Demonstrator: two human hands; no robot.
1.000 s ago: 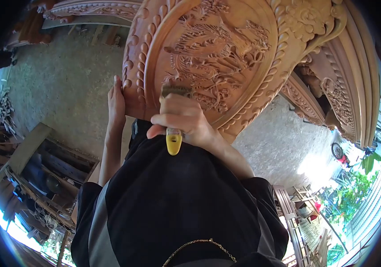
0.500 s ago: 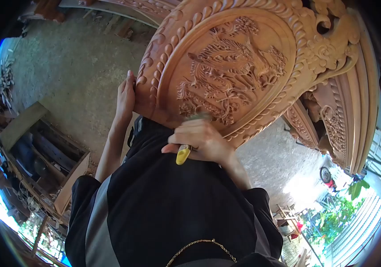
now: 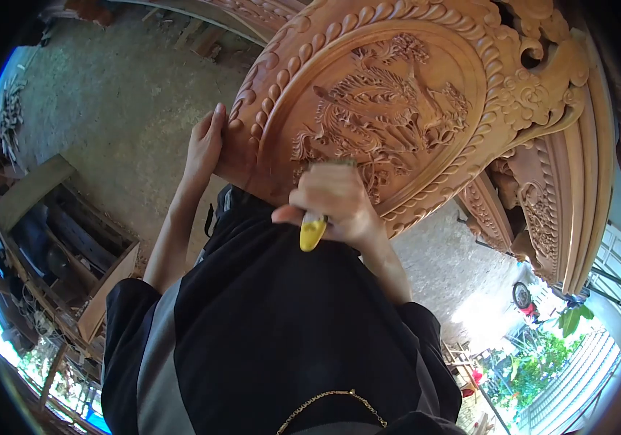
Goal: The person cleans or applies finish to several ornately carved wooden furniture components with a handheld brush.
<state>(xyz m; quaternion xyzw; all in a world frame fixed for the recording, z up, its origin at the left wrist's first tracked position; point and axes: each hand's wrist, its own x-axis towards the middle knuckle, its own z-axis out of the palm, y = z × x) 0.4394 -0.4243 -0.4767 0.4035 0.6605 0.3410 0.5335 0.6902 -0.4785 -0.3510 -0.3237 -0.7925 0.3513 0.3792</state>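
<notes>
A carved brown wooden panel tilts up in front of me, with an oval beaded border around a raised relief. My left hand grips its left edge, thumb pointing up along the wood. In my right hand, fingers wrapped round, is a brush with a yellow handle. The handle end points down toward my body. The brush's dark head shows only as a blur above my knuckles, over the lower part of the relief, and my fingers hide the rest.
More carved wooden pieces stand at the right behind the panel. On the left is a wooden frame or box with dark boards inside. Wood scraps lie on the concrete floor. A motorbike and plants show at far right.
My right hand has moved up and slightly right with the brush, across the lower relief. My left hand keeps its hold on the panel edge, and the view has shifted slightly.
</notes>
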